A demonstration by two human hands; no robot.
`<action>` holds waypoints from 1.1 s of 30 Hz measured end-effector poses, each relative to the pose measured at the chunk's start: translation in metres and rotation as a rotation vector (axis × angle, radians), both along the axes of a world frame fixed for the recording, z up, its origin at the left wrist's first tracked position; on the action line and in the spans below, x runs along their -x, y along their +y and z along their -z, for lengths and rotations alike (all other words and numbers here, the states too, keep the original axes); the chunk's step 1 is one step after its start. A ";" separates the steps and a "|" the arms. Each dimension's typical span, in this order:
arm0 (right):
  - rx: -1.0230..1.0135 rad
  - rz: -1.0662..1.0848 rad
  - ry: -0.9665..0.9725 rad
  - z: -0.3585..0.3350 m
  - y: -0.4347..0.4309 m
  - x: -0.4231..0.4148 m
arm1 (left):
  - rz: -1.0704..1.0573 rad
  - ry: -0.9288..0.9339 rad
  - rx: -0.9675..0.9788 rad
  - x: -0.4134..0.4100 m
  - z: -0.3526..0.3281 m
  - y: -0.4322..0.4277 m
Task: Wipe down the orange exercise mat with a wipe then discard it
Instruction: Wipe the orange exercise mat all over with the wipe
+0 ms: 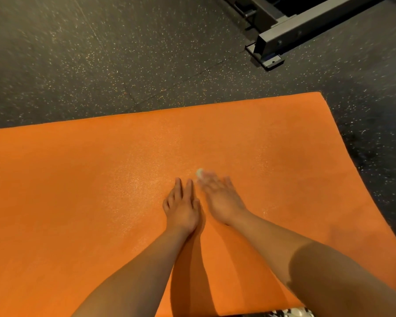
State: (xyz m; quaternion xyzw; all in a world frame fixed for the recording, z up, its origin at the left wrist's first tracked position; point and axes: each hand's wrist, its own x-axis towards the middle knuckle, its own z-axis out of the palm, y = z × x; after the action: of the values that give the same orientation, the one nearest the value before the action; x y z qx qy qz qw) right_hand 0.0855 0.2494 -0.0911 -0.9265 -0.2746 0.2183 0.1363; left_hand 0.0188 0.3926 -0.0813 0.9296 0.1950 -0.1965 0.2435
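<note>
Obs. from remote station, L to R. The mat (55, 191) lay flat on the floor (55, 53); its L end ran out of frame. Centre-L of the mat carried a faint wet-looking sheen (144, 170), and I judged that patch already wiped. I saw no such sheen at the far L or the R end, so approx. part done, though dry vs. wiped was hard to tell.

The left hand (182, 207) rested flat on the mat, fingers straight, holding nothing, prob. bracing. Just beside it was the wipe (199, 172): only a small white bit showed, on the mat at the tips of the right hand (221, 197). That hand was blurred. I could not tell whether it pinched the wipe or pressed it flat.

A metal frame (284, 35) stood top R, well apart from the mat.

Left to do, in my judgement: rest of mat, then discard. No bin in view.
</note>
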 end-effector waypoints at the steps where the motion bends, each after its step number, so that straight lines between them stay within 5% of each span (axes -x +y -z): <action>1: 0.043 0.164 -0.016 0.000 -0.013 -0.005 | 0.030 0.050 -0.024 -0.002 -0.002 -0.005; 5: 0.107 0.614 0.048 -0.005 -0.024 -0.014 | 0.013 0.109 -0.050 -0.009 -0.007 -0.019; 11: 0.031 -0.090 -0.011 -0.008 0.006 -0.012 | -0.092 -0.054 -0.103 -0.021 -0.010 -0.015; 17: 0.075 0.567 0.053 -0.003 -0.013 -0.067 | -0.026 -0.071 -0.143 -0.047 -0.001 0.005; 26: -0.030 -0.063 0.032 -0.004 0.056 -0.074 | -0.076 -0.163 -0.192 -0.069 0.011 0.026; 33: 0.094 0.405 -0.006 -0.006 0.035 -0.105 | -0.096 -0.183 -0.199 -0.076 0.006 0.023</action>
State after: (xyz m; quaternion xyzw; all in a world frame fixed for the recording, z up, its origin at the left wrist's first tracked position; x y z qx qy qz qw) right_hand 0.1902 0.2839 -0.0854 -0.9688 -0.0726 0.1962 0.1329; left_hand 0.0949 0.4154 -0.0871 0.9528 0.2347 -0.0789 0.1758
